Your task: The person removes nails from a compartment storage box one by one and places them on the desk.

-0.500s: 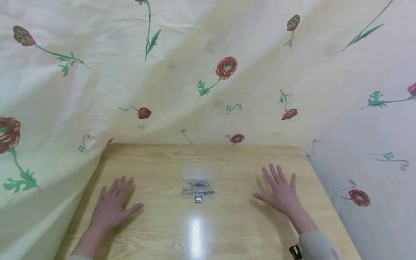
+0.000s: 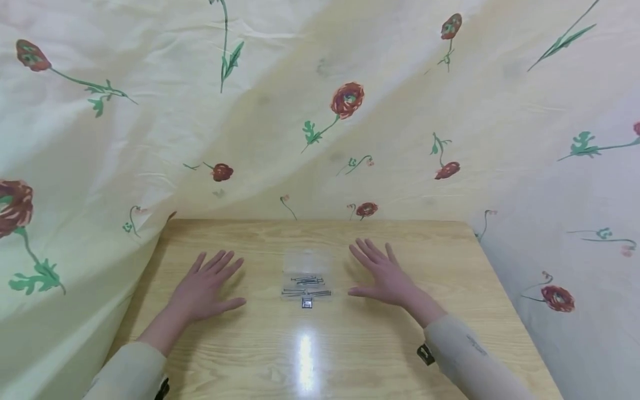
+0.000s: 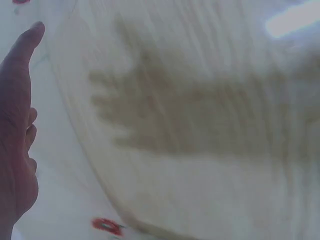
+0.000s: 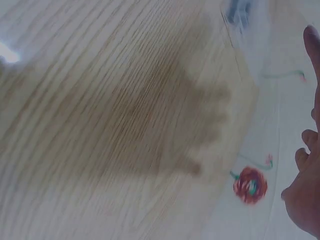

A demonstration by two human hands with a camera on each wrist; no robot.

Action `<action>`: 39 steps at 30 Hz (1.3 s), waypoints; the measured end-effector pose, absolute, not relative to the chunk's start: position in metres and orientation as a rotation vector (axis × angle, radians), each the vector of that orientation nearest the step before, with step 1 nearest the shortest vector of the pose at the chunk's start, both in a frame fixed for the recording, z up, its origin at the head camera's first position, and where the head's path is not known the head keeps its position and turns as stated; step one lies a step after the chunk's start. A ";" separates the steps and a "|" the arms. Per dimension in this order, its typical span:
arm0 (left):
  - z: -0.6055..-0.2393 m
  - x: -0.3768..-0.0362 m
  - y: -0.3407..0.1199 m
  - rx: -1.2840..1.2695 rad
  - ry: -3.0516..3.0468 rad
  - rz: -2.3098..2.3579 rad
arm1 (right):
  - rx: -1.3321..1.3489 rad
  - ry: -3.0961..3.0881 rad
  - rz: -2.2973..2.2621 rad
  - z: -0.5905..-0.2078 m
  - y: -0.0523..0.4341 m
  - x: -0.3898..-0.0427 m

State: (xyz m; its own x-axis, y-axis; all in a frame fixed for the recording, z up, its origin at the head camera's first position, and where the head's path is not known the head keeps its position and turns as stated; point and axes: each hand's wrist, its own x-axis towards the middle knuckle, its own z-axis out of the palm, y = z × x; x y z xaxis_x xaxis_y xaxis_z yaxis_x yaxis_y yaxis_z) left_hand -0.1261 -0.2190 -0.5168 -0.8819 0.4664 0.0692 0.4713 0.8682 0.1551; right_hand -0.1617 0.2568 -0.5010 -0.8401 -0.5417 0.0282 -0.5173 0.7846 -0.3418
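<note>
A clear plastic box [image 2: 307,261] lies in the middle of the wooden table, with several thin metal screws or nails [image 2: 309,281] in it. At its front edge is a small dark-and-silver piece [image 2: 307,303], perhaps the clasp. To the left of the box, my left hand [image 2: 202,291] hovers with fingers spread, holding nothing. My right hand [image 2: 382,278] is on the other side, nearer the box, its fingers also spread and bare. In the left wrist view the left hand [image 3: 17,130] shows at the edge, its shadow on the wood; the right wrist view shows the right hand [image 4: 307,150] likewise.
The light wooden tabletop [image 2: 240,355] carries a bright lamp reflection in front of the box. A pale cloth [image 2: 270,139] printed with red flowers hangs behind the table and along both sides. Dark straps show at the sleeves [image 2: 450,339].
Both hands have moved inward and forward, toward the box, the right one farther. More of both sleeves shows. The box and its contents stay in place.
</note>
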 end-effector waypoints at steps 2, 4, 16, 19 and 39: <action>-0.511 -0.134 -0.210 -0.826 -2.981 -0.236 | -0.898 2.879 -0.517 -0.502 0.249 -0.165; -0.507 -0.141 -0.200 -0.887 -2.958 -0.225 | -0.926 2.868 -0.512 -0.505 0.242 -0.168; -0.504 -0.172 -0.154 -1.144 -2.984 -0.217 | -1.009 2.802 -0.503 -0.529 0.220 -0.174; -0.508 -0.176 -0.144 -1.189 -2.987 -0.254 | -1.037 2.800 -0.482 -0.538 0.218 -0.174; -0.523 -0.180 -0.108 -1.241 -3.001 -0.371 | -1.024 2.776 -0.462 -0.565 0.213 -0.169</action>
